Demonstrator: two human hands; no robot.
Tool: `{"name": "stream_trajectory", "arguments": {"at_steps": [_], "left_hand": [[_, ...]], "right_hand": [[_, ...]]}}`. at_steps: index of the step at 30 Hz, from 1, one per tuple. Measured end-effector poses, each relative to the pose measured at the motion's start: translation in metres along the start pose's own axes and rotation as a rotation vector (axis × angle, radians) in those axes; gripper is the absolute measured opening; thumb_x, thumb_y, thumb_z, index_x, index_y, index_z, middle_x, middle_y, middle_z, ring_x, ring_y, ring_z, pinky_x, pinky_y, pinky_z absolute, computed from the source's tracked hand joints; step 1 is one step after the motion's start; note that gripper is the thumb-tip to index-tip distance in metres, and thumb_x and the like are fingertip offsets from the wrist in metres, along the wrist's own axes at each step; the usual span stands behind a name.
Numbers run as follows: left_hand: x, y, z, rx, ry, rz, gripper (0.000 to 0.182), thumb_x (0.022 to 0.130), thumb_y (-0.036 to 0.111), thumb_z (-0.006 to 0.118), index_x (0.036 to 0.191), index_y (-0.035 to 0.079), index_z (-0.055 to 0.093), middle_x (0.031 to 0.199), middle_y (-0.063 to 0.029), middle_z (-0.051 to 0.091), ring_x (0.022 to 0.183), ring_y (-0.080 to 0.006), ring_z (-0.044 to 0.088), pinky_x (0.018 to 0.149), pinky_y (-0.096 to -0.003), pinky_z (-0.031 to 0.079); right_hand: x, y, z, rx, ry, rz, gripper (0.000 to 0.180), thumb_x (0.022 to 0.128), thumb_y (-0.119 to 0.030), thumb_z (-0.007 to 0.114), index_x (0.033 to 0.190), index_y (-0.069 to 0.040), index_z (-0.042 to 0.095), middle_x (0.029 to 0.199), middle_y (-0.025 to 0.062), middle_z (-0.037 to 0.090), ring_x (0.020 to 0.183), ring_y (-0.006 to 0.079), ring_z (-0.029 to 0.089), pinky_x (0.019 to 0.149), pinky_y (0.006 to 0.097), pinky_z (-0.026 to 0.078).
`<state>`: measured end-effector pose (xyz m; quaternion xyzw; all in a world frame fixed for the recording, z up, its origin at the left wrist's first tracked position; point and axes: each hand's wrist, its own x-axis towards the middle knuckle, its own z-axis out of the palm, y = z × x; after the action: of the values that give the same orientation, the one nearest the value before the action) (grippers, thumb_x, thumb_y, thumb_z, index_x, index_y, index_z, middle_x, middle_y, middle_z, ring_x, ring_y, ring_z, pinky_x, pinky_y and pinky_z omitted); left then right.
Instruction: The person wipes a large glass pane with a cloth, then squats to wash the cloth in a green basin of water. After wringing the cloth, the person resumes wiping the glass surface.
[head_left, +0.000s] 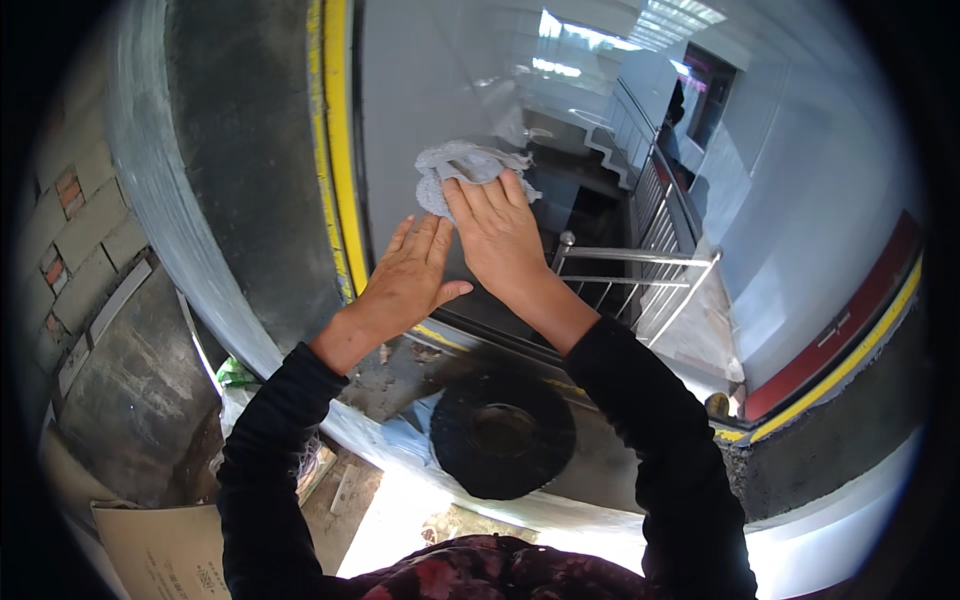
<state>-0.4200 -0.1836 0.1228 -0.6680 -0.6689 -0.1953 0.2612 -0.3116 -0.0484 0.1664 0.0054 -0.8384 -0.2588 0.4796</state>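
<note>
A crumpled light-grey cloth (472, 161) lies against a large glass pane (409, 82). My right hand (495, 225) presses on the cloth from below, its fingers over the lower part. Just to the left, my left hand (409, 270) is spread with its thumb out, holding nothing. Its fingertips reach the lower left edge of the cloth; whether they press on the cloth or on the glass I cannot tell. Below both hands, a round black object (502, 435) with a brownish centre sits on the ledge, its kind unclear.
Yellow strips (337, 150) edge the pane. Behind or reflected in the glass are a metal railing (637, 257) and stairs (607, 154). At the lower left are a cardboard sheet (165, 551), a green plastic bag (236, 373) and a brick wall (90, 232).
</note>
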Motion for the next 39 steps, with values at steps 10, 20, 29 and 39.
{"name": "stream_trajectory", "arguments": {"at_steps": [10, 20, 29, 39], "left_hand": [[-0.062, -0.076, 0.044, -0.238, -0.046, -0.223, 0.082, 0.096, 0.045, 0.058, 0.143, -0.015, 0.027, 0.145, -0.0382, 0.033, 0.138, -0.0515, 0.032, 0.117, -0.0537, 0.023], [-0.045, -0.048, 0.043, -0.266, -0.002, -0.221, 0.087, 0.092, 0.043, 0.066, 0.142, -0.016, 0.027, 0.143, -0.0378, 0.032, 0.134, -0.0532, 0.033, 0.114, -0.0532, 0.026], [0.007, 0.047, 0.025, -0.295, 0.015, 0.008, 0.092, 0.088, 0.040, 0.072, 0.144, -0.015, 0.025, 0.147, -0.0388, 0.027, 0.136, -0.0541, 0.032, 0.115, -0.0535, 0.027], [0.083, 0.191, 0.006, -0.128, -0.051, 0.411, 0.095, 0.078, 0.043, 0.078, 0.140, -0.014, 0.035, 0.145, -0.0333, 0.036, 0.142, -0.0458, 0.030, 0.118, -0.0515, 0.023]], "right_hand": [[0.029, -0.065, 0.087, -0.043, -0.182, -0.109, 0.045, 0.086, -0.018, 0.054, 0.129, -0.002, 0.058, 0.133, 0.0074, 0.056, 0.127, 0.0230, 0.048, 0.117, 0.0420, 0.025], [0.009, -0.046, 0.059, 0.063, -0.059, -0.095, 0.040, 0.082, -0.012, 0.059, 0.120, -0.001, 0.061, 0.118, 0.0095, 0.063, 0.115, 0.0244, 0.056, 0.113, 0.0418, 0.031], [-0.051, 0.017, -0.034, 0.032, -0.017, 0.065, 0.038, 0.082, -0.014, 0.060, 0.118, -0.002, 0.061, 0.112, 0.0090, 0.063, 0.108, 0.0249, 0.057, 0.110, 0.0410, 0.033], [-0.167, 0.074, -0.173, -0.097, 0.053, 0.466, 0.048, 0.077, -0.010, 0.068, 0.123, 0.000, 0.060, 0.123, 0.0147, 0.060, 0.120, 0.0340, 0.054, 0.108, 0.0520, 0.035]]}}
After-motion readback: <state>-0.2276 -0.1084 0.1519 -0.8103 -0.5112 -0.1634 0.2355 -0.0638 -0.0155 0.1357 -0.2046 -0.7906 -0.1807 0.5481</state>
